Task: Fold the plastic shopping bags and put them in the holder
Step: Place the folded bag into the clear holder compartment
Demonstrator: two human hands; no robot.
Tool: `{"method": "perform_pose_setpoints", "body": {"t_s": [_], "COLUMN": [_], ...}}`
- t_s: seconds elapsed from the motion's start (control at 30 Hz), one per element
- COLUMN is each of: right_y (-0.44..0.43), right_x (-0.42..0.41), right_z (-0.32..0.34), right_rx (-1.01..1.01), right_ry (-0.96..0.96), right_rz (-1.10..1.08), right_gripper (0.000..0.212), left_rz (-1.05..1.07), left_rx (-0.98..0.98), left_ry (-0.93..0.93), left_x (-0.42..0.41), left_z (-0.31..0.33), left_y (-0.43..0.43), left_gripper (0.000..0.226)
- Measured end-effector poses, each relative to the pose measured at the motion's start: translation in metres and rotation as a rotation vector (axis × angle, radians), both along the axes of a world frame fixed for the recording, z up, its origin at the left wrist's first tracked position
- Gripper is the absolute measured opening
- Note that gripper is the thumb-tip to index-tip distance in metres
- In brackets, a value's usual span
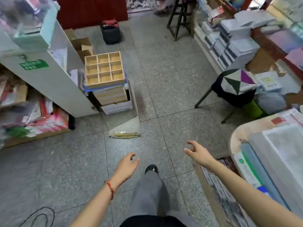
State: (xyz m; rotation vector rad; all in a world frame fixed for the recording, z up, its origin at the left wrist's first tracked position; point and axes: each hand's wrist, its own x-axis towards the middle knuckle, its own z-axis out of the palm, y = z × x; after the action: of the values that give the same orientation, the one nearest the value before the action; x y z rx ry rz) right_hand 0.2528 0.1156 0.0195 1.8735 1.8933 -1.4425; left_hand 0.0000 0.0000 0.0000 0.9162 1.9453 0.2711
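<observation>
While both arms reach forward over the grey speckled floor (164, 82), the head view shows neither hand holding anything. The left hand (127, 166) hangs over the floor tiles with its fingers loosely curled and its thumb apart from them, and a red string bracelet (110, 187) circles that wrist. The right hand (197, 152) is stretched further out, fingers bent and spread, thumb pointing left, also empty. Between the forearms a grey trouser leg (147, 190) ends in a dark shoe (151, 168) planted on the floor.

Ahead of the left hand, a pale, translucent plastic bag (126, 128) lies flat on the floor, its far end against a stack of boxes (114, 99). Whether it is one of the shopping bags cannot be told, and no holder can be made out with certainty. On top of the stack sits a wooden tray (105, 69) divided into nine square compartments. A white cabinet (49, 82) stands just beside the stack on the left.

To the right, well apart from the stack, a stool with a patchwork cushion (237, 82) stands near shelves of stacked paper. A rounded counter (236, 133) fills the right edge near the right forearm. A black cable (41, 215) loops on the floor at lower left.
</observation>
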Motion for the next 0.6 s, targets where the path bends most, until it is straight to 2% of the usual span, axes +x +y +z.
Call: {"method": "perform_pose_setpoints", "body": {"t_s": [0.23, 0.47, 0.6], "right_y": [0.108, 0.248, 0.349], "right_x": [-0.038, -0.019, -0.009], "right_z": [0.0, -0.014, -0.023], "right_rx": [-0.021, -0.039, -0.106], "right_ry": [-0.043, -0.062, -0.107], "right_rz": [0.023, -0.06, -0.059], "right_gripper": [0.05, 0.049, 0.051], "left_rz": [-0.028, -0.031, 0.202], "left_rx": [-0.079, -0.096, -0.12], "left_ry": [-0.021, -0.081, -0.076], "left_x": [-0.04, -0.037, -0.048], "left_z": [-0.007, -0.024, -0.03], "left_y": [0.118, 0.266, 0.363], "left_gripper": [0.04, 0.035, 0.023]}}
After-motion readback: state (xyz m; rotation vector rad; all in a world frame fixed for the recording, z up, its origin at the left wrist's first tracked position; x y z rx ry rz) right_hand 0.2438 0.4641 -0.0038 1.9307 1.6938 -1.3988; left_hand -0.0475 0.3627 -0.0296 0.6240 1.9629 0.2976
